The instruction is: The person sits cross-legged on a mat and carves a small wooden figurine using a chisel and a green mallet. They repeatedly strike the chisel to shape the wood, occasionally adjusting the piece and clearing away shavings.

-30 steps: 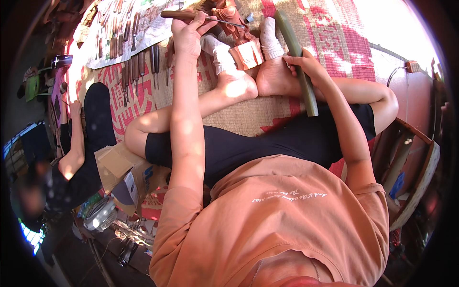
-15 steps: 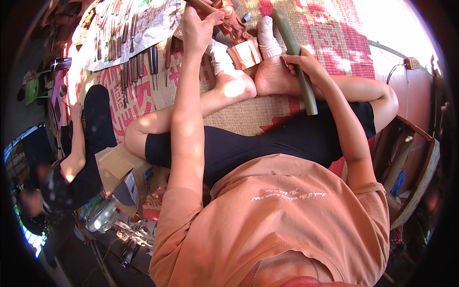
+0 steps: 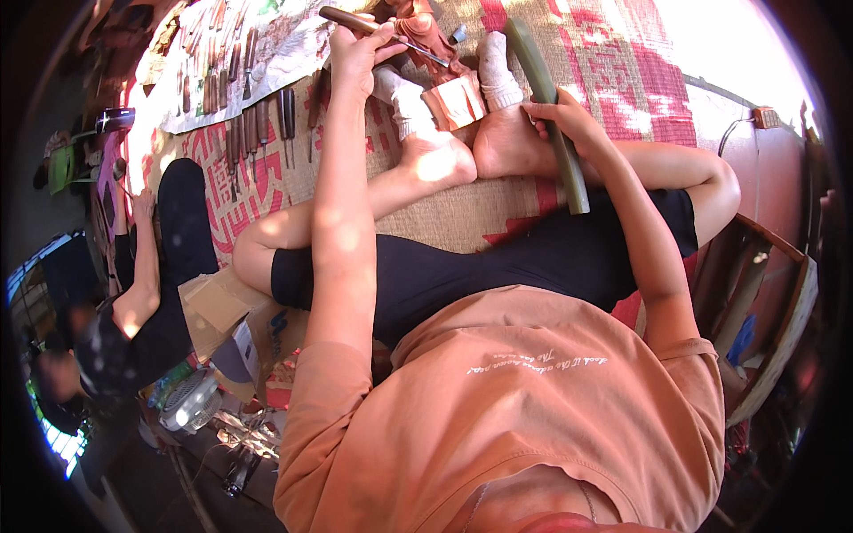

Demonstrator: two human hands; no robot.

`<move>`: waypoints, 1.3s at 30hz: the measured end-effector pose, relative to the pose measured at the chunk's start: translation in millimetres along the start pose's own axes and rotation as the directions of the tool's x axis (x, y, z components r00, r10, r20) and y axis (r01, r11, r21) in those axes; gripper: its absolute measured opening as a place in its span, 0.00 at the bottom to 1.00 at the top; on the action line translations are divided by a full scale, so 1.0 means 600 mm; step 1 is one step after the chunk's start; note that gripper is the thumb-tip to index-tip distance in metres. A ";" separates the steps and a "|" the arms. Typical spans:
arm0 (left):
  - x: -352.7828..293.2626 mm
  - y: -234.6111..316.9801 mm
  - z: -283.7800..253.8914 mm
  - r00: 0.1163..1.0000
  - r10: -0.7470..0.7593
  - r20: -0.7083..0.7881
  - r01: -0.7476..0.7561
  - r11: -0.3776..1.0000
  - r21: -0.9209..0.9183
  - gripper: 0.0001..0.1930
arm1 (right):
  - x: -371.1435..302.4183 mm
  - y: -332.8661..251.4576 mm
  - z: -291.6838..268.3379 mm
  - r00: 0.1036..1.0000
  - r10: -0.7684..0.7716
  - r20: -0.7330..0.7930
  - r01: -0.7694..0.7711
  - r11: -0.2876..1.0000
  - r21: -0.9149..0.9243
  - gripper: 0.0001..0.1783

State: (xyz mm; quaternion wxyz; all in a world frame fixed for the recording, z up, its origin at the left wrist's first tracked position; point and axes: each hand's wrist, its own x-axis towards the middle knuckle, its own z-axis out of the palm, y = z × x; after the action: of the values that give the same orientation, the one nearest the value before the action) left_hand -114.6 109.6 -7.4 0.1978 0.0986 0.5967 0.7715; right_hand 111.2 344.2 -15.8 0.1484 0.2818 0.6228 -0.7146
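A wood-handled carving chisel (image 3: 348,19) is in my left hand (image 3: 357,55), its thin metal blade pointing right toward a reddish carved wooden figure (image 3: 418,35). The figure has a pale square base (image 3: 455,100) and lies between my two feet, which wear whitish coverings at the front. Whether the blade tip touches the wood I cannot tell. My right hand (image 3: 569,120) is closed round a long greenish bar-shaped mallet (image 3: 544,80), held slantwise beside my right foot (image 3: 506,133), apart from the chisel.
Several chisels (image 3: 235,147) lie on the patterned red and straw mat (image 3: 444,213) and on a pale sheet (image 3: 293,44) at the far left. A cardboard box (image 3: 222,311) stands by my left knee. Another person (image 3: 133,302) sits at the left. A wooden frame (image 3: 773,329) is at the right.
My left hand has moved slightly left and down with the chisel, and its fingers have loosened, showing more of the handle and blade. The right hand and mallet have stayed put.
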 end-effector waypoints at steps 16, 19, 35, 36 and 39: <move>-0.060 0.050 0.087 0.886 0.394 0.246 -0.457 0.648 0.609 0.15 | 0.004 0.010 -0.004 1.000 0.005 -0.007 -0.004 0.999 0.033 0.12; -0.076 0.074 0.108 0.852 0.438 0.288 -0.503 0.526 0.686 0.13 | 0.003 0.006 -0.002 1.000 0.000 -0.007 0.000 1.000 0.022 0.12; -0.078 0.081 0.127 0.942 0.315 0.117 -0.313 0.699 0.643 0.14 | 0.006 0.011 -0.004 1.000 -0.027 -0.004 0.027 0.999 0.028 0.11; -0.079 0.080 0.126 0.936 0.329 0.124 -0.326 0.679 0.658 0.14 | 0.004 0.008 -0.002 1.000 -0.029 -0.002 0.029 0.999 0.030 0.11; -0.078 0.073 0.124 0.894 0.406 0.189 -0.396 0.519 0.757 0.15 | 0.006 0.009 -0.004 1.000 -0.025 -0.002 0.025 0.999 0.021 0.11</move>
State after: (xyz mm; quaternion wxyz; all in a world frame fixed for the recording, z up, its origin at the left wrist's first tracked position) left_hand -51.9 146.4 58.4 -0.0512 0.3041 0.8325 0.4602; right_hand 112.0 346.0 -22.2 0.1359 0.2759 0.6188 -0.7229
